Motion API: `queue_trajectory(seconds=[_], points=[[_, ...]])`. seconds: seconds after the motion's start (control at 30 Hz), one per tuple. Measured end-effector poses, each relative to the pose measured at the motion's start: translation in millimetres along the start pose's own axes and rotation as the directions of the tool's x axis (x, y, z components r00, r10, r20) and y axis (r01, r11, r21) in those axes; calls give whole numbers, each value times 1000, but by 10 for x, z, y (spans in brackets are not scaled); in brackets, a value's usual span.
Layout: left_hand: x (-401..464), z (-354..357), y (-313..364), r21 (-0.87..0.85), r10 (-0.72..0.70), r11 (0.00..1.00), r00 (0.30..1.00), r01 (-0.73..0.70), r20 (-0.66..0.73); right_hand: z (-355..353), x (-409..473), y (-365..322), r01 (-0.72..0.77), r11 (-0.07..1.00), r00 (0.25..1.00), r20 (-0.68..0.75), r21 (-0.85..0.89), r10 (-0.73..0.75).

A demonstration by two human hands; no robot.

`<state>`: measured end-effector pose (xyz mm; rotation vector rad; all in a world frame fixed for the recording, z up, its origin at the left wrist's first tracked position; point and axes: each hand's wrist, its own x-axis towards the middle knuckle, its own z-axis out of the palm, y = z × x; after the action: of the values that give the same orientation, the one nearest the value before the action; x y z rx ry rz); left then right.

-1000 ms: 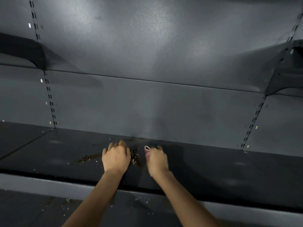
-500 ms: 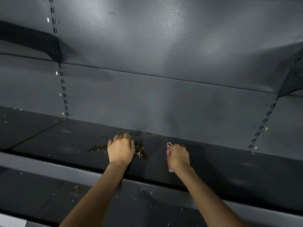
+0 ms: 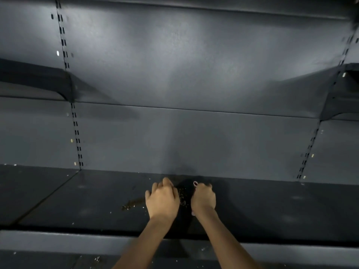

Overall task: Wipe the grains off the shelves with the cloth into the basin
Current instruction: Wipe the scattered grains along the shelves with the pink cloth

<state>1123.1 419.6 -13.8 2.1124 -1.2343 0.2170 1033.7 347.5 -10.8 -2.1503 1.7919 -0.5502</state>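
**Grains gathered between the two hands on the shelf**

My right hand (image 3: 204,198) has its fingers curled tight round the pink cloth (image 3: 195,183); only a small loop of it shows above the knuckles and a sliver below the wrist. My left hand (image 3: 162,200) rests on the shelf (image 3: 272,206) with its fingers curled under, and I cannot tell whether they grip anything. Between the two hands lies a small heap of grains (image 3: 183,195), touching the left hand's edge and just beside the cloth. Further out, to the left of the left hand, a thin trail of grains (image 3: 132,203) lies loose on the shelf, with stray specks near it. No basin is in view.

I judge this to be the gathering step: herding grains into one pile. Next calls for sweeping in the left trail, then drawing everything toward the front edge, with a basin held beneath.
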Motion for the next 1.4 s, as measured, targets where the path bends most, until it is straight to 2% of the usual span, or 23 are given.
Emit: queue_trajectory(seconds=[0.17,0.3,0.47,0.83,0.93,1.03,1.17,1.23,1.33,1.4], points=[[97,-135,-386,83,48,995,998,-52,50,98,-109,-312,43,997,998,32,63,-45],[179,-197,-558,89,76,993,996,-80,53,-5,-151,-312,64,987,995,-82,147,-52],[358,-231,-621,43,63,997,998,-64,29,-253,12,-69,15,996,982,-187,84,2],[615,-134,-656,55,8,998,1000,-8,-2,-16,420,119,-98,994,994,-61,-44,95],[627,-98,-735,74,-7,997,1000,9,-28,70,501,36,7,998,1000,-17,-55,-8],[601,-83,-827,97,-26,995,999,29,-37,160,497,-53,172,984,985,24,-41,-171],[599,-102,-860,144,-18,989,999,22,-28,183,387,-105,439,896,895,59,66,-443],[604,-103,-867,147,-17,989,1000,20,-26,160,385,-81,505,858,859,46,88,-510],[609,-102,-884,158,-15,987,999,20,-30,48,546,0,395,909,919,-61,133,-390],[612,-94,-887,167,-8,986,1000,12,-21,-50,686,45,264,963,960,-107,54,-257]])
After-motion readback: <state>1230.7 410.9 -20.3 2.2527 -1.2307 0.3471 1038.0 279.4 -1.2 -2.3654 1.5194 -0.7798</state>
